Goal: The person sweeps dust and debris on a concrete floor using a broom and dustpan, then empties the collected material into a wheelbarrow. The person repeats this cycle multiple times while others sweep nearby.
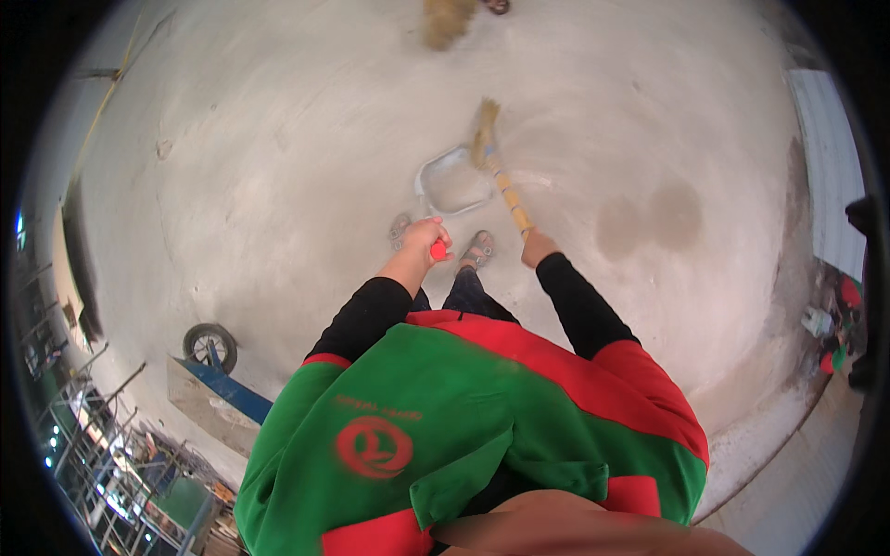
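My left hand [424, 239] is closed around a dustpan's upright handle, whose round red end [438, 250] shows at the thumb. The pale dustpan [423, 176] rests on the floor ahead of my feet, with dusty matter inside. My right hand [538, 246] grips the yellowish, banded handle of a short broom [507, 193]. The straw head of that broom [484, 130] touches down at the pan's right far side; whether it lies on the rim or just beside it I cannot tell.
Pale dusty concrete floor [306, 167] spreads all around, with two damp dark patches [649, 222] at right. A blurred straw-coloured thing [450, 20] lies far ahead. To the left stand a wheel [210, 347] with a blue-edged cart [227, 389] and metal racks [102, 463]. Corrugated sheeting [828, 167] lines the right.
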`<action>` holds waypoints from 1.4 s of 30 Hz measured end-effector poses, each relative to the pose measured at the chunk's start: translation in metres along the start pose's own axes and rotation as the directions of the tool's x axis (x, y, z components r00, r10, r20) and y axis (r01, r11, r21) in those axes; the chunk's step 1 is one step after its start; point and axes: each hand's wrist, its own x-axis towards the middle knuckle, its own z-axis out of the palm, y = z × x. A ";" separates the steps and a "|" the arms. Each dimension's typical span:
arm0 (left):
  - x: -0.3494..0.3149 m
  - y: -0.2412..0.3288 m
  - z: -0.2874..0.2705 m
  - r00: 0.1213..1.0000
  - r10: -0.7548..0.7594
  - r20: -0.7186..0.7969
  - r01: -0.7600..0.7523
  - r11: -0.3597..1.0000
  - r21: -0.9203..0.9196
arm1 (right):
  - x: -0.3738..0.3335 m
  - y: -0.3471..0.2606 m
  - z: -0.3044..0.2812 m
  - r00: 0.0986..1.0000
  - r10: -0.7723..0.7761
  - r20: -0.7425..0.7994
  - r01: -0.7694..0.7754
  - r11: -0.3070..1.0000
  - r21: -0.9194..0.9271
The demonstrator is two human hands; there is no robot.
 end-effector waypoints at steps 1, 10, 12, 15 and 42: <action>0.002 0.002 0.001 1.000 -0.012 0.005 0.013 1.000 -0.008 | -0.024 0.004 0.005 0.998 -0.057 0.033 0.057 0.998 -0.010; 0.006 0.022 -0.028 0.991 -0.090 0.102 0.093 0.995 -0.026 | -0.200 0.060 -0.046 0.980 -0.017 0.197 -0.064 0.914 0.400; 0.006 0.030 -0.051 0.990 -0.075 0.123 0.081 0.995 -0.050 | -0.204 0.066 -0.057 0.970 0.113 0.216 -0.209 0.841 0.500; 0.010 0.045 -0.079 0.992 -0.101 0.076 0.110 0.986 -0.128 | -0.183 0.079 -0.065 0.943 0.252 0.217 -0.330 0.780 0.531; 0.024 0.075 -0.033 0.998 -0.063 -0.028 0.066 0.989 0.131 | -0.160 -0.080 0.006 0.990 -0.115 0.080 0.072 0.911 0.407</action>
